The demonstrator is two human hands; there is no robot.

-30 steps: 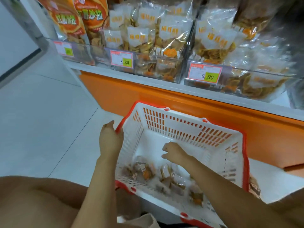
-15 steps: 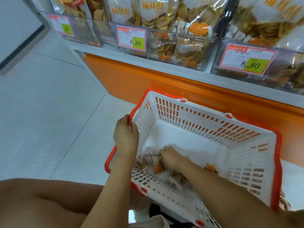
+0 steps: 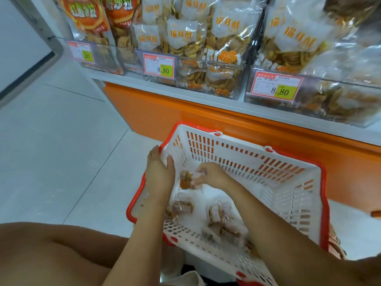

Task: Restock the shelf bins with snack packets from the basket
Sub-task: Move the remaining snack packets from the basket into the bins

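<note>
A white basket (image 3: 247,162) with a red rim stands tilted on the floor below the shelf. My left hand (image 3: 159,172) grips its left rim, thumb inside the wall. Inside the basket my right hand (image 3: 210,175) pinches a small clear snack packet (image 3: 186,178) with orange and brown contents, lifted off the bottom. Several more small packets (image 3: 218,217) lie on the basket's floor near me. Above, clear shelf bins (image 3: 208,79) hold large bags of fried chips behind price tags.
An orange shelf base (image 3: 165,114) runs behind the basket under a white ledge. Pale floor tiles (image 3: 61,151) stretch to the left. My bare knee (image 3: 51,254) fills the lower left. A grey wall edge (image 3: 31,27) stands at far left.
My right hand went down among the packets, closed on one and has raised it a little. My left hand stayed on the rim. The view moved closer to the shelf.
</note>
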